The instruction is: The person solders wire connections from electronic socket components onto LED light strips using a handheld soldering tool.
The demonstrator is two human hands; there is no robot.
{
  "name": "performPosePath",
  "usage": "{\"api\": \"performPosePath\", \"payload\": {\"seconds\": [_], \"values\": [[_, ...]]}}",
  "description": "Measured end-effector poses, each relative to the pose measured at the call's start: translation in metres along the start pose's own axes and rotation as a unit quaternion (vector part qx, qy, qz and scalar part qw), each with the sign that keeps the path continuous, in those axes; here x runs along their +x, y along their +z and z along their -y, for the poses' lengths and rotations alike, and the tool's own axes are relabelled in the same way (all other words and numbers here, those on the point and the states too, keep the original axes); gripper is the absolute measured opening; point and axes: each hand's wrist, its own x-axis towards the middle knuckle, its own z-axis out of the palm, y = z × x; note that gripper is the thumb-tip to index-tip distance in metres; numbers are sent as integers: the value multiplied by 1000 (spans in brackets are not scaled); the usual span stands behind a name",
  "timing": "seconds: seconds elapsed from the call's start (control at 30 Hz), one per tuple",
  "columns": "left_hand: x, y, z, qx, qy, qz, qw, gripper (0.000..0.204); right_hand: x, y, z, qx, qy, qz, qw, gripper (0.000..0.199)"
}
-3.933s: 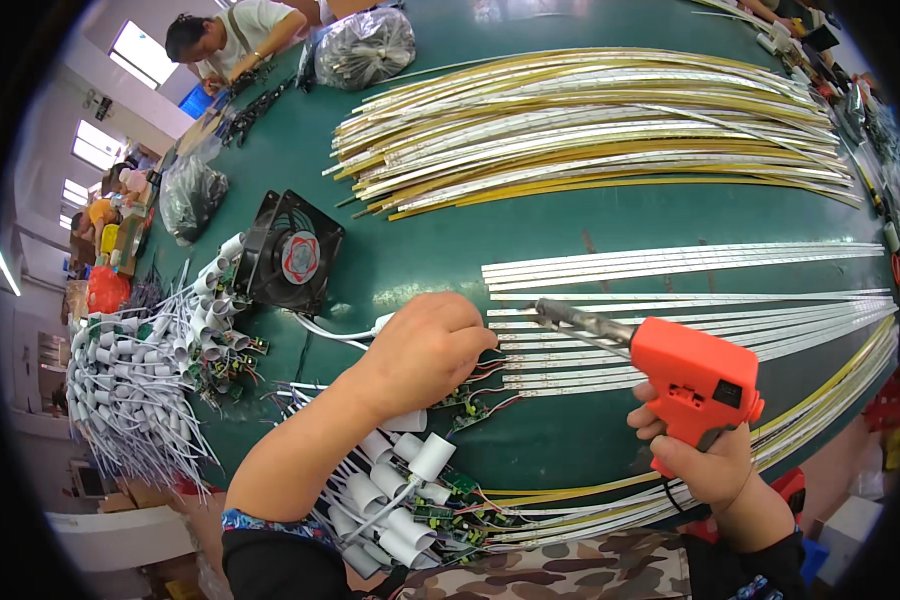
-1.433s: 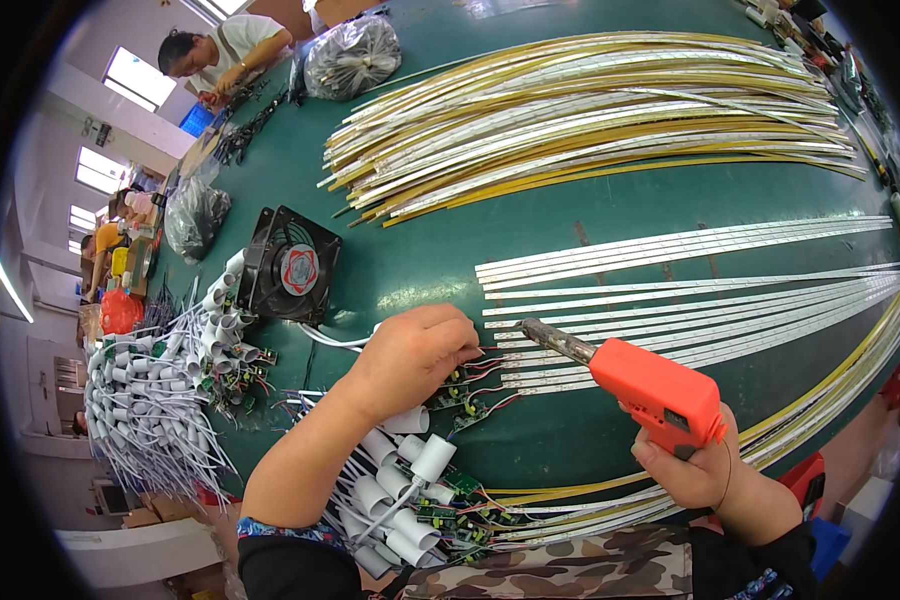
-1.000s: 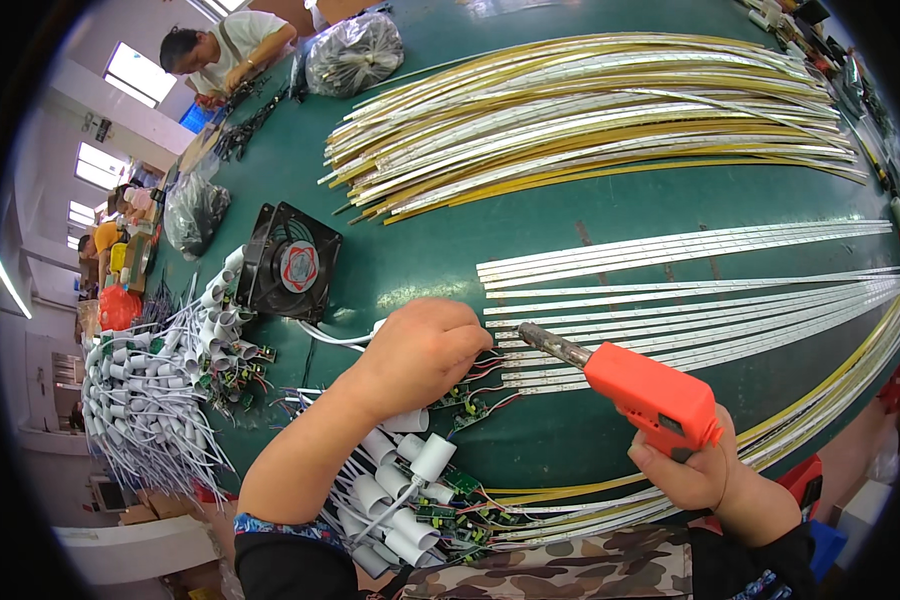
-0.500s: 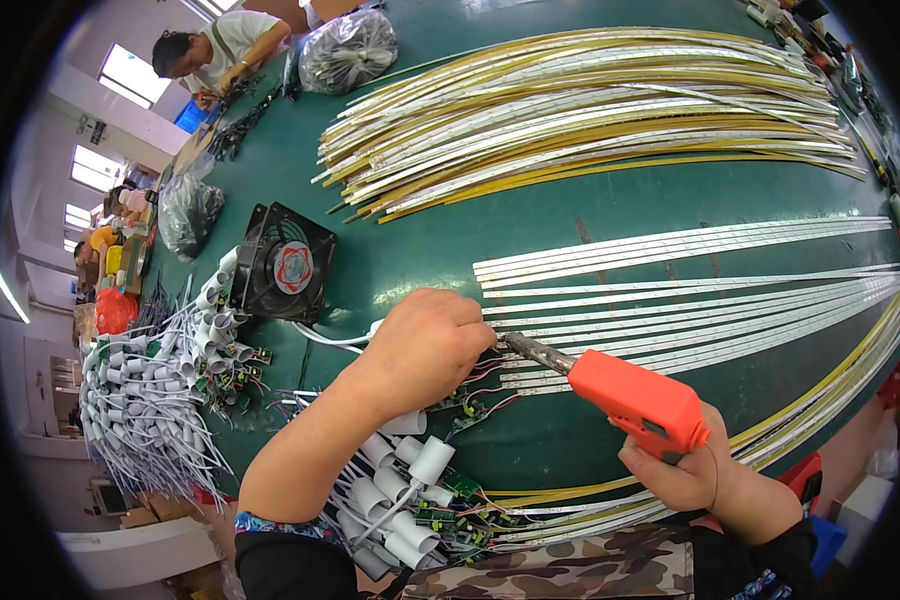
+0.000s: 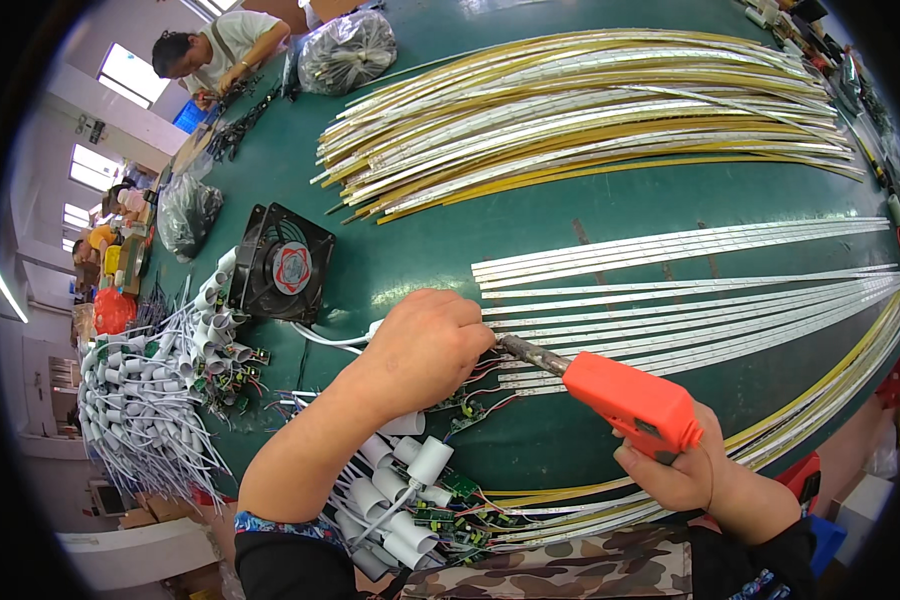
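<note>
My right hand (image 5: 682, 472) is wrapped round the grip of a red soldering gun (image 5: 630, 400). The gun's metal barrel slants up and left, its tip right at my left fingertips. My left hand (image 5: 420, 345) is closed in a pinch over the left ends of a row of white LED strips (image 5: 670, 318). Its back hides whatever is between the fingers. Just below it, a small green circuit board (image 5: 470, 408) has thin red and white wires running to the strip ends. White plastic sleeves (image 5: 430, 462) with cables and boards are heaped below my left forearm.
A black fan (image 5: 282, 262) stands left of my hands, beside a big pile of white sleeves with cables (image 5: 145, 400). Yellow and white strips (image 5: 590, 120) lie across the far table. Plastic bags (image 5: 348, 50) sit at the back. Other people (image 5: 220, 55) work at the far left.
The soldering gun and my right hand have shifted very slightly to the left. My left hand holds its place at the strip ends.
</note>
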Motion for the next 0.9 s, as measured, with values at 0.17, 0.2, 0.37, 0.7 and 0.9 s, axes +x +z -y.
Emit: {"api": "performPosePath", "payload": {"seconds": [0.17, 0.2, 0.37, 0.7, 0.9], "values": [[0, 0, 0, 5, -1, 5, 1000, 8, -10, -1, -3, 35, 24, -17, 999, 45], [0, 0, 0, 5, 1, 3, 1000, 8, -11, -1, -3, 38, 38, -18, 998, 45], [1, 0, 0, 5, 3, 1, 1000, 7, -10, -1, 0, 47, 34, -30, 998, 46], [2, -2, -1, 1, -6, 13, 1000, 8, -13, -4, -5, 61, 31, -31, 997, 45], [0, -2, -2, -15, -12, 2, 1000, 9, -18, -4, -9, 84, 64, -38, 994, 47]]}}
